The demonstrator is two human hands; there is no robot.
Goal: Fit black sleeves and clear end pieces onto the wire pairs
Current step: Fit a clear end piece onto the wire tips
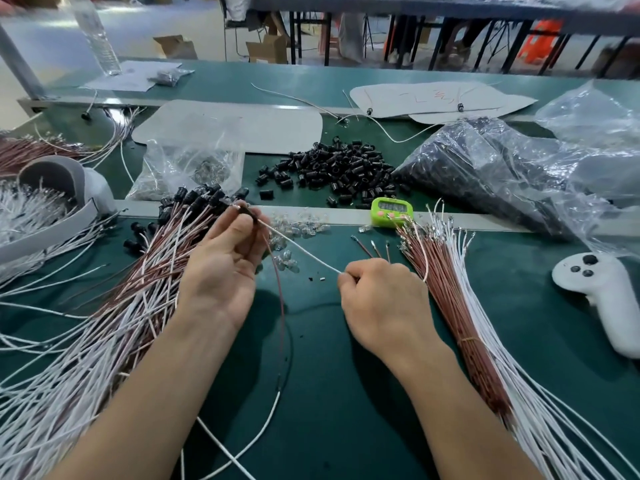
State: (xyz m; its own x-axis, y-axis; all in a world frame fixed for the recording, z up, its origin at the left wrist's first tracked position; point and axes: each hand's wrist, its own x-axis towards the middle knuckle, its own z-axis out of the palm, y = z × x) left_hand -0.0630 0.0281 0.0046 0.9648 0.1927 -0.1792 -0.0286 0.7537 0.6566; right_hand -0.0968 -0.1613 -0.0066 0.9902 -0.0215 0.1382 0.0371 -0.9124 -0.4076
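Centrally, over the near half of the green worktop (329,410), the left hand (221,268) is raised with its fingers curled and pinching one black sleeve (248,212) at the tips. One white wire (304,251) runs taut from that sleeve to the right hand (381,299), whose fingers are clamped on it, and one red wire (281,306) hangs from the left hand to the worktop. Clear end pieces (298,230) lie scattered just beyond, along the pale strip across the middle. Behind them is a sleeve heap (332,168), too many to count. One green timer (391,210) stands on the strip, its digits unreadable. A tied wire bundle (460,306) lies right of the right hand, and one white controller (602,299) with three dark buttons lies near the right edge. Red scribbles on a pale sheet (440,98) at the far edge cannot be read.
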